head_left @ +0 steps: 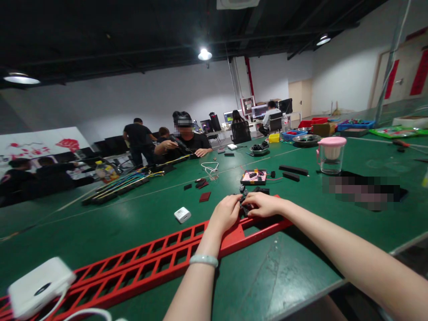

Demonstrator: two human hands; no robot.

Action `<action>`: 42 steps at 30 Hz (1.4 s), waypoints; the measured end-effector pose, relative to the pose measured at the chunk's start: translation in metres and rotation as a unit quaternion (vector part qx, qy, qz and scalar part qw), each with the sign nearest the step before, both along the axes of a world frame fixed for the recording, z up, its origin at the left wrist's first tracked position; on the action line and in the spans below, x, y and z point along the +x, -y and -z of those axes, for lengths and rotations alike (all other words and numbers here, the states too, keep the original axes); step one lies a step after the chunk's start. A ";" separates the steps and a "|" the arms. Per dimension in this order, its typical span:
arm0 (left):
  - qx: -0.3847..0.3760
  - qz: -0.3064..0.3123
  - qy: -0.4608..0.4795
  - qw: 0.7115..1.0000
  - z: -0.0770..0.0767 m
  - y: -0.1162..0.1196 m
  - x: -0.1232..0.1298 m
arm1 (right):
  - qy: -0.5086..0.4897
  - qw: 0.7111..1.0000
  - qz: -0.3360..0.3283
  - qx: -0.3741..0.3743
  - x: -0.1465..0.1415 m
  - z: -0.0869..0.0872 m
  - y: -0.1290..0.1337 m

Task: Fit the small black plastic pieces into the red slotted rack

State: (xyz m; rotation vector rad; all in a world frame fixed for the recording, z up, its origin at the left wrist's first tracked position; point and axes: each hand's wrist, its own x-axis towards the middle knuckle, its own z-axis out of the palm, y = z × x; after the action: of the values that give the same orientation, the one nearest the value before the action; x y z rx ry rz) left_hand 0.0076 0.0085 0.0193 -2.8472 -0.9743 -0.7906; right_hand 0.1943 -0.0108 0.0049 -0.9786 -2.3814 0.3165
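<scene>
Forearms [197, 292] inward, left hand [226, 212] beside right hand [266, 204]

The ladder-patterned frame [230, 241] was red, the tabletop [127, 225] green, the cup lid [332, 141] pink, and the handled parts [246, 209] seemingly black.

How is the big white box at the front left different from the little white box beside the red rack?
The big white box looks much larger and nearer; the little white box looks smaller and farther off. The big one lies over the red rack, while the little one sits on the green table. The big one has a dark oval on it; the little one shows no such oval. Both are white.
</scene>
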 end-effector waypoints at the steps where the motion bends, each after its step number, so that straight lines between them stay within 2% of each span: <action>1: -0.004 -0.001 -0.002 1.000 0.000 0.000 0.000 | 0.001 1.000 0.000 -0.003 0.000 0.000 0.001; 10: -0.020 -0.015 -0.022 0.999 0.003 0.001 0.001 | 0.002 1.000 -0.011 -0.014 -0.002 -0.002 0.004; 22: -0.017 -0.040 -0.042 0.998 0.006 0.003 0.003 | 0.015 0.999 0.009 -0.047 -0.002 0.001 0.004; 35: -0.023 -0.055 -0.042 0.997 0.009 -0.001 0.002 | 0.045 0.999 0.024 0.001 -0.009 0.001 0.007; 39: -0.024 -0.070 -0.047 0.996 0.011 -0.003 0.000 | 0.101 0.994 0.031 0.028 -0.012 -0.002 0.013; 42: -0.030 -0.100 -0.052 0.993 0.012 -0.005 -0.001 | 0.156 0.984 0.065 0.061 -0.017 -0.005 0.019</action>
State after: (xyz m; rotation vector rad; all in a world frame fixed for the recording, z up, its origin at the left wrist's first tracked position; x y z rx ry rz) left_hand 0.0069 0.0133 0.0069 -2.7472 -1.2627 -0.5986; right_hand 0.1776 -0.0297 0.0099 -1.1908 -2.5600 -0.0367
